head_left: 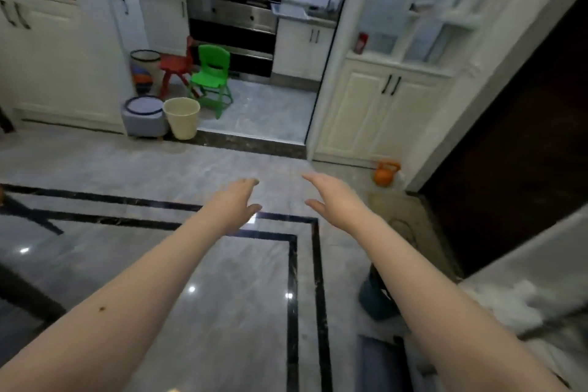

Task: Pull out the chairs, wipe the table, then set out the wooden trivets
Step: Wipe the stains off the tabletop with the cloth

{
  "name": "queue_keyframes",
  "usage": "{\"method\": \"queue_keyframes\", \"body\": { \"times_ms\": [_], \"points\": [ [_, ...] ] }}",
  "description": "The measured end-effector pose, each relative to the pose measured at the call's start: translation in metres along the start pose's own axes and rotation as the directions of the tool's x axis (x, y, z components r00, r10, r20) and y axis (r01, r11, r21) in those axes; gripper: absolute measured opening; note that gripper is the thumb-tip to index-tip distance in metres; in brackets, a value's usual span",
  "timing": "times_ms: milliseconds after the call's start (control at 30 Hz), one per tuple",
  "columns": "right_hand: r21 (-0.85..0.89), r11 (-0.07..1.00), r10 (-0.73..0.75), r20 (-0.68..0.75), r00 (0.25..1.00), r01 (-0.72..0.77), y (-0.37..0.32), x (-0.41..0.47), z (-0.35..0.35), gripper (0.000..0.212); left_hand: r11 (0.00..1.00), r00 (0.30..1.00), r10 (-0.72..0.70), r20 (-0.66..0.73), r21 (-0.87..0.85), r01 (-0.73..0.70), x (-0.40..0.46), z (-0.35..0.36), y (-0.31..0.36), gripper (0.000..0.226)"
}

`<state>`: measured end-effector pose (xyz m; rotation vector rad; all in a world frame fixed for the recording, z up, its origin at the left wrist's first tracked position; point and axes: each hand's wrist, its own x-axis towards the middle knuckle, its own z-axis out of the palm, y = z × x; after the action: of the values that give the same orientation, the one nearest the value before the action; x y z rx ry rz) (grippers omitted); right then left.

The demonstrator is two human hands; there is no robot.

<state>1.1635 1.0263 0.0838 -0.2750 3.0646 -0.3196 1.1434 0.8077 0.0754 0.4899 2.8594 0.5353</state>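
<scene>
No dining table, no full-size chair and no wooden trivet can be made out for certain in this view. The dark slanted shapes at the far left edge (19, 216) may be chair or table legs, but they are too cropped to tell.

Both arms reach forward over the grey tiled floor (159, 165), in the middle of the frame. The left hand (237, 204) and the right hand (331, 200) hang side by side, palms turned toward each other, fingers straight and relaxed. Neither holds anything, and neither touches anything.

If the dark shapes at the left edge are the furniture, then the task's things lie well apart from both hands, off to the left, and the left hand is the nearer one. That is a guess only. The first step, pulling out the chairs, looks not yet begun.

Further out, in the upper middle, a small green chair (211, 79) and a small red chair (176, 65) stand before the oven (235, 38). A cream bin (182, 118) stands just beside a grey stool (144, 119). An orange kettle-shaped thing (385, 173) sits on the floor at the right, near the white cabinet (375, 108).
</scene>
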Motion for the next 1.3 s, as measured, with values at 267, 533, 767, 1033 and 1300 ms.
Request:
{"method": "queue_keyframes", "body": {
  "times_ms": [267, 533, 767, 1033, 1300],
  "points": [
    [0.065, 0.870, 0.492, -0.161, 0.856, -0.488, 0.106, -0.098, -0.034, 0.066, 0.866, 0.854, 0.494, 0.164, -0.007, -0.500, 0.088, 0.030, 0.141, 0.059],
    [0.214, 0.515, 0.850, -0.248, 0.464, -0.830, 0.107, -0.222, -0.044, 0.066, 0.527, 0.486, 0.829, 0.279, -0.094, -0.845, 0.087, 0.067, 0.267, 0.061],
    [0.317, 0.124, 0.964, -0.262, 0.039, -0.940, 0.061, -0.356, -0.026, 0.065, 0.178, 0.080, 0.930, 0.358, -0.250, -0.952, -0.006, 0.117, 0.359, 0.057],
    [0.370, -0.087, 0.946, -0.260, -0.193, -0.925, 0.027, -0.489, -0.008, 0.064, -0.042, -0.173, 0.922, 0.347, -0.355, -0.934, -0.117, 0.172, 0.434, 0.058],
    [0.415, -0.178, 0.919, -0.255, -0.302, -0.892, 0.028, -0.627, -0.003, 0.064, -0.151, -0.300, 0.890, 0.343, -0.400, -0.904, -0.238, 0.228, 0.519, 0.060]
  ]
}}
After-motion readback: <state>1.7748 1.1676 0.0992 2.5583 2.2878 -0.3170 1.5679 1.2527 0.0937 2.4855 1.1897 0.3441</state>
